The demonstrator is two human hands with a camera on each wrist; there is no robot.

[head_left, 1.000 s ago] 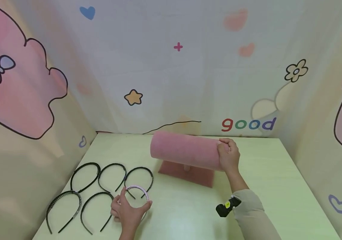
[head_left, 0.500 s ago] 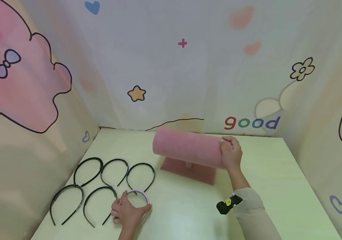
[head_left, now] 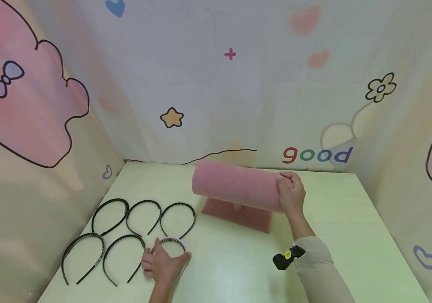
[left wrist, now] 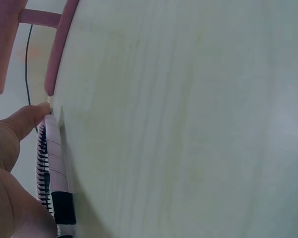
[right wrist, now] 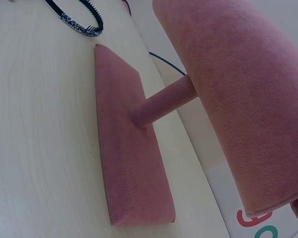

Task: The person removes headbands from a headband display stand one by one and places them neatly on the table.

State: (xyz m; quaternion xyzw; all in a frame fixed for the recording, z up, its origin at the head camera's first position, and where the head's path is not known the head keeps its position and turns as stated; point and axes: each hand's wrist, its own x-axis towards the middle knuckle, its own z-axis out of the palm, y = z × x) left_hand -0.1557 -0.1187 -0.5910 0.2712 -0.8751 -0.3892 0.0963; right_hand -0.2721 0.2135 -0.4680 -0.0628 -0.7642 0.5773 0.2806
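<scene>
My left hand (head_left: 164, 263) holds a pale pink toothed headband (head_left: 172, 239) at the front of the table, thumb and index finger spread across its arch. In the left wrist view the thumb touches one end of this wrapped headband (left wrist: 54, 153), which lies close over the tabletop. A pink plush display stand has a thick roll (head_left: 235, 185), a short post (right wrist: 161, 101) and a flat base (right wrist: 129, 163). At the roll's right end my right hand (head_left: 292, 194) grips it, fingers over the top. The stand looks slightly turned, its base on the table.
Several dark toothed headbands lie in two rows on the left, including a back-right one (head_left: 178, 204) just behind the pink headband and a front one (head_left: 126, 236) beside my left hand. A cartoon-printed curtain (head_left: 208, 84) closes off the table's (head_left: 326, 235) back and sides.
My left hand has drawn the pink headband slightly toward me and lower, out from over the back-right dark headband. The right hand keeps its grip on the roll. The head view has shifted slightly.
</scene>
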